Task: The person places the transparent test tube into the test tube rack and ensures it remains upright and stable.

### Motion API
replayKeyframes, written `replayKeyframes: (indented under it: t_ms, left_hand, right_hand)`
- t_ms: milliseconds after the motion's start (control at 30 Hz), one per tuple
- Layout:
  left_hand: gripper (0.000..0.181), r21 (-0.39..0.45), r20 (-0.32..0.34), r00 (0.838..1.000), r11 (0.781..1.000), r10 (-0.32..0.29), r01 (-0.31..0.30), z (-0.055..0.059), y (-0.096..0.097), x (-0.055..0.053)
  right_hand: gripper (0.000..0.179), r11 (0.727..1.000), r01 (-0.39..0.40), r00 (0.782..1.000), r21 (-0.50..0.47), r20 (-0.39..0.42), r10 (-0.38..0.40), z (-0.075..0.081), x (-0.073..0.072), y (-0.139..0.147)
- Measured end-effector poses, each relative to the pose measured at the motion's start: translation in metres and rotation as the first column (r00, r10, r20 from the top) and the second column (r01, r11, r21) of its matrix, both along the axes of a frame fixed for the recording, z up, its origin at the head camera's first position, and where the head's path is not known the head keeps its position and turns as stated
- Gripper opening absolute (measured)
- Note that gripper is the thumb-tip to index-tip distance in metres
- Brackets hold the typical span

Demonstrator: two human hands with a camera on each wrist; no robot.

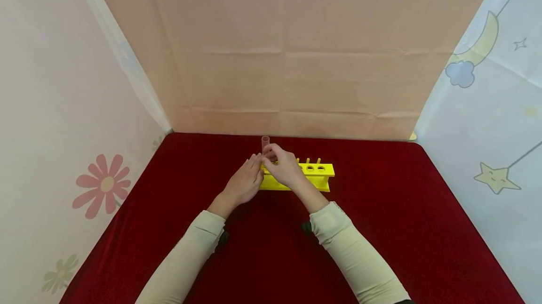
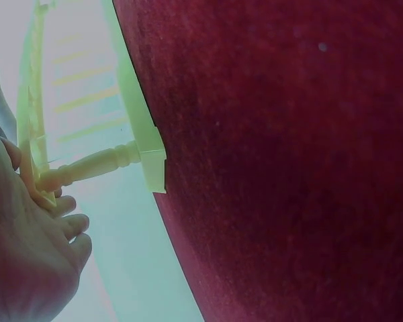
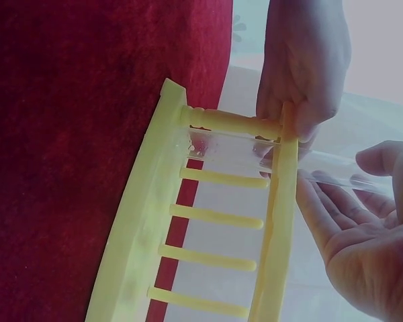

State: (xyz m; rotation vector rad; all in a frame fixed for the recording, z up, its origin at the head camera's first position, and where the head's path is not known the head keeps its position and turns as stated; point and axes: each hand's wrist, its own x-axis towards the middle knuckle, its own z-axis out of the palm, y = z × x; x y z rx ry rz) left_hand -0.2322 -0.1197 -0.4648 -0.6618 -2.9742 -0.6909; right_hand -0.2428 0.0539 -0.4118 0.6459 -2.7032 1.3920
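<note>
A yellow test tube rack stands upright on the red cloth, a row of round holes along its top bar. My left hand grips the left end of that bar, its fingers curling under the edge beside the end post in the left wrist view. A clear test tube stands in the hole nearest that end. Between thumb and fingers, my right hand holds the tube's upper part. Seen from the right wrist, the tube's lower part passes below the bar and reaches the rack's base, with droplets near its bottom.
Several yellow pegs rise from the rack's base along one side. Red cloth covers the table. A plain tan backdrop hangs behind, with patterned sheets at both sides.
</note>
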Motion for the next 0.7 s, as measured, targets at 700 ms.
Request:
replayKeyframes:
  t_ms: [700]
  left_hand:
    - [0.056,-0.011,0.019,1.000,1.000,0.005,-0.005,-0.0001,-0.0004,-0.0006]
  right_hand:
    - [0.024,1.000,0.006,1.000,0.019,0.010,-0.006,-0.0015,0.0000,-0.0007]
